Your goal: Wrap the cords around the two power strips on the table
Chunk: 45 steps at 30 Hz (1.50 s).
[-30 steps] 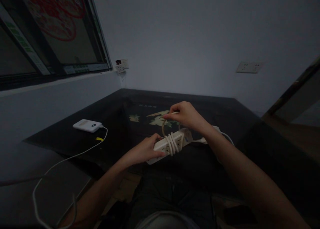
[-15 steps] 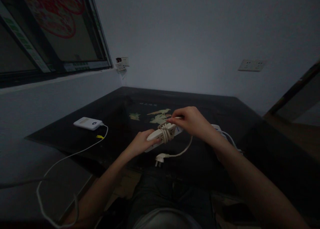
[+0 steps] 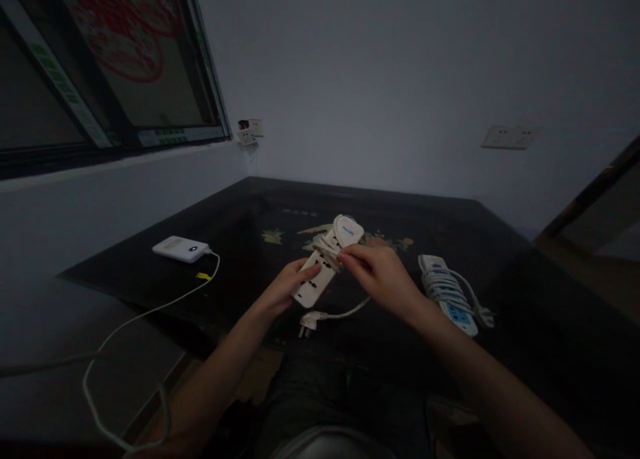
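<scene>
My left hand (image 3: 287,287) grips the lower end of a white power strip (image 3: 311,291), thumb across its socket face. The strip is tilted, its far end pointing up and away from me. Several turns of its white cord (image 3: 328,249) are wrapped around the middle. My right hand (image 3: 379,267) pinches the cord at the strip's right edge, fingers closed. From there the loose end of the cord runs down to a three-pin plug (image 3: 310,321) near the table's front edge.
A second power strip (image 3: 459,317), blue and white with its cord wound round it, lies on the dark table (image 3: 240,212) at right. On the left rests a white power bank (image 3: 181,248) with a cable (image 3: 150,307) hanging off the edge. Wall sockets (image 3: 509,137) are behind.
The power strip has turned so that its socket face shows and its far end points more upward. My right hand has moved down along it, uncovering the second strip.
</scene>
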Each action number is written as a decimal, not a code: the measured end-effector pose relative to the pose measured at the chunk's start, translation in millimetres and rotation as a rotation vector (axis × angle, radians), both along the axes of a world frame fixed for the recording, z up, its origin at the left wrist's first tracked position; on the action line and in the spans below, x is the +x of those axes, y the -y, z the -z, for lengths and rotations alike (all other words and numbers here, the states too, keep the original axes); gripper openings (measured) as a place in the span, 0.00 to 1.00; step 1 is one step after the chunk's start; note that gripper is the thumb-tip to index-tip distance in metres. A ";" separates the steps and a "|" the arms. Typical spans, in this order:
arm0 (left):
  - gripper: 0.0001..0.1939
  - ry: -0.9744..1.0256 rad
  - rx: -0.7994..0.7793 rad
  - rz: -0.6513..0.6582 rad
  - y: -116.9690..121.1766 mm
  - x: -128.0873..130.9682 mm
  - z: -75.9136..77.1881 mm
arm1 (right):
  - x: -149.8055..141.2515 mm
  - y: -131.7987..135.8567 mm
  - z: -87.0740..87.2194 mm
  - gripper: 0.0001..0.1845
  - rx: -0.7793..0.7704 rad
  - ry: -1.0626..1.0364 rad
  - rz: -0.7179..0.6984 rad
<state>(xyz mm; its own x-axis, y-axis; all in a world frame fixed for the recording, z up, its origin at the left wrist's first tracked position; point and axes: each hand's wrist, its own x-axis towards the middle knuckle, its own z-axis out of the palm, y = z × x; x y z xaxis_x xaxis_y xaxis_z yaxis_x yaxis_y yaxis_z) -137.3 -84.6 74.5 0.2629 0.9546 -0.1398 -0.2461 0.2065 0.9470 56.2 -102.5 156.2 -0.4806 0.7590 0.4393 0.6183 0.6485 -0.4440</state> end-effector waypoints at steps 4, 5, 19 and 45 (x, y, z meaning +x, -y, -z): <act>0.19 0.190 -0.029 -0.024 1.8 9.1 -11.0 | 5.1 8.4 12.4 0.15 0.018 0.041 0.001; 0.18 0.220 -0.031 -0.016 3.8 10.3 -13.3 | 7.5 9.7 15.5 0.15 0.015 0.034 0.000; 0.18 0.465 -0.189 0.098 29.9 18.4 -31.9 | 23.7 11.8 34.8 0.15 -0.037 -0.112 -0.014; 0.18 0.500 0.020 0.059 40.9 -13.7 -88.2 | 63.2 -6.0 17.9 0.21 -0.451 -0.447 -0.434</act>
